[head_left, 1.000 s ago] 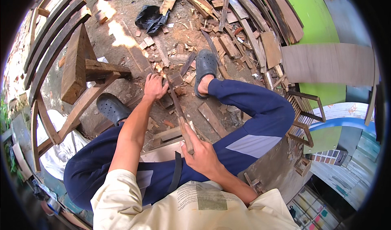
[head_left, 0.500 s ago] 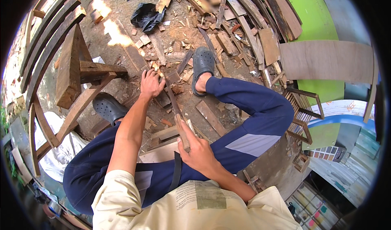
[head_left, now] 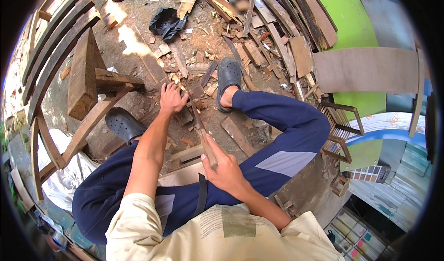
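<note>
My right hand is closed around the wooden handle of a long, narrow, dark-bladed tool that looks like a machete. Its blade runs forward and slightly left, passing just right of my left hand. The fingers of that hand bend over a piece of wood low on the ground between my feet and hold it down. Much of this piece is hidden by the hand and the blade, so whether the edge touches it I cannot tell.
Wood chips and offcuts litter the ground around a black plastic bag. Planks are heaped at the far right. A wooden frame with a thick beam stands at the left. A slatted wooden piece lies beyond my right knee.
Both hands stay almost where they were, still holding the tool and the wood. The view has shifted slightly, and my right knee appears a little farther left.
</note>
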A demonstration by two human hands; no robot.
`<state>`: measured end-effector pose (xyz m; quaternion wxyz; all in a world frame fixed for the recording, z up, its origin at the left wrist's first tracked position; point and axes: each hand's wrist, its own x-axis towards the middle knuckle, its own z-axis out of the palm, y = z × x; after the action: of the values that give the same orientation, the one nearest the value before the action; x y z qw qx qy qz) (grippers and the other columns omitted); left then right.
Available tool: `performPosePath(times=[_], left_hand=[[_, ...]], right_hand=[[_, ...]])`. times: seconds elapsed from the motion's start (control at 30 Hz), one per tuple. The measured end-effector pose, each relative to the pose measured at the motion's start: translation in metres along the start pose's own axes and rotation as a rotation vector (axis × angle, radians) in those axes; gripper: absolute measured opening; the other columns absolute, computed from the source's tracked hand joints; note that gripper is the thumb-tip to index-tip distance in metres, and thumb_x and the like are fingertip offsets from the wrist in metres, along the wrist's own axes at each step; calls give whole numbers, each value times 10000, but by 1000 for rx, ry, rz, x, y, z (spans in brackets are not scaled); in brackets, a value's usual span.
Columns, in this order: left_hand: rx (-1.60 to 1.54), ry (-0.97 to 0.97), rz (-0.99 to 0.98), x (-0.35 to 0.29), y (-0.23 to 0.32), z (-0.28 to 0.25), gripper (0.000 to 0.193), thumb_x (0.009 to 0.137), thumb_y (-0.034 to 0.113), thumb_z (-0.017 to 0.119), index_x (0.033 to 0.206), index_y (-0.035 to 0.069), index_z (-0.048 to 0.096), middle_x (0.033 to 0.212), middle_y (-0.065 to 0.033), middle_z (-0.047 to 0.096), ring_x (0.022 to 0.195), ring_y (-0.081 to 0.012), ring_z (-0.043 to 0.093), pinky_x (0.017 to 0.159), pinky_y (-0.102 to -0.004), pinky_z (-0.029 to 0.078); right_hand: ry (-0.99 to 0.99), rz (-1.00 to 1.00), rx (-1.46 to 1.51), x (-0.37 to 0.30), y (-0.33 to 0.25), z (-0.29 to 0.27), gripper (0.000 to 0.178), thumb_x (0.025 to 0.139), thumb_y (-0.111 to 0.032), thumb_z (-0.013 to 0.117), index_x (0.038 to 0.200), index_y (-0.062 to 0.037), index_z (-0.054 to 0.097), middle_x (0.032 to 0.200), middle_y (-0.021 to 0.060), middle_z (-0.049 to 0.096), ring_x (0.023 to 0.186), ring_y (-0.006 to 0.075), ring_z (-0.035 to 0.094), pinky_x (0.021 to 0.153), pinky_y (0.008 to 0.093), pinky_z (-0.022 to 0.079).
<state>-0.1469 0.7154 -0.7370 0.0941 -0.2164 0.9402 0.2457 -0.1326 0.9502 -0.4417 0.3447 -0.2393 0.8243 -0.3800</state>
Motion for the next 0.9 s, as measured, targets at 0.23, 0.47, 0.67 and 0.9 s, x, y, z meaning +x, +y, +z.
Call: performPosePath(times=[0.23,0.47,0.67,0.9], left_hand=[[14,1,15,0,2,-1,650,966,512,543,1214,-64,717,1418,-198,614,1468,-314,431,1276,-522,189],[13,12,18,-1,0,2,587,948,478,575,1199,-30,728,1411,-178,617,1474,-312,420,1275,-525,190],[33,20,9,-2,0,1,569,947,475,573,1191,-14,734,1418,-153,615,1481,-298,410,1276,-527,181],[8,40,18,-1,4,1,565,934,468,588,1186,-16,736,1406,-151,623,1485,-296,405,1279,-536,167]], right_hand=[[-32,76,10,22,0,-6,624,970,-142,655,1541,11,455,1156,372,675,884,472,726,771,460,569],[33,8,38,29,7,1,630,957,-124,647,1543,3,454,1090,369,685,803,471,721,722,475,559],[4,37,71,22,6,2,633,948,-98,639,1541,13,450,1091,366,686,810,481,713,730,477,564],[2,73,1,51,18,14,634,937,-82,638,1532,30,451,1004,354,695,745,458,721,729,500,562]])
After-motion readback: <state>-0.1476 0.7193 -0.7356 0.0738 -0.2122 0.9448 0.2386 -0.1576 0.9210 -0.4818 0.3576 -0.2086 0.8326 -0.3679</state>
